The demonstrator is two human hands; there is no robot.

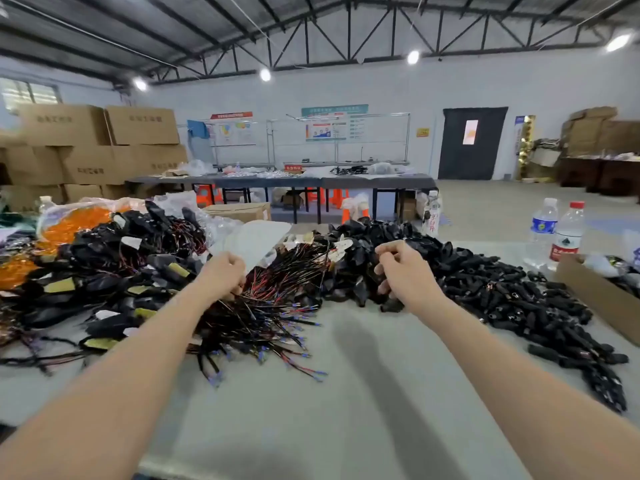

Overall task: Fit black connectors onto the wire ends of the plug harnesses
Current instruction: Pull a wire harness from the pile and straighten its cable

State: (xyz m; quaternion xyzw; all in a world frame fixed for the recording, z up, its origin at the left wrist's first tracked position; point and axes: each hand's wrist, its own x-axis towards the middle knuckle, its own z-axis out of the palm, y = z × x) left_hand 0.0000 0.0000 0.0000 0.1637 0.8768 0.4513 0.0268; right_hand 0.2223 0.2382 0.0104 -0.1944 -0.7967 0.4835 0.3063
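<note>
— While reaching into the tangle at centre frame, pinches a few strands of the plug harnesses [287, 289] with the left hand [225, 271], fingers curled.
— And opposite?
— Hangs over the heap with the right hand [403, 275], fingers curled; cannot tell whether gripping anything.
— Connectors?
— Piled just right of that hand: black connectors [512, 296], axes lying every way. Closer to the right hand by far.
— Wire ends?
— Blue-tipped wire ends [273, 327], pointing toward the lower edge, just beside the left wrist.
— Obstacles?
— Only the tangle; cardboard box [595, 299] and water bottles [568, 233] well apart at far right of the bench [346, 410].
</note>
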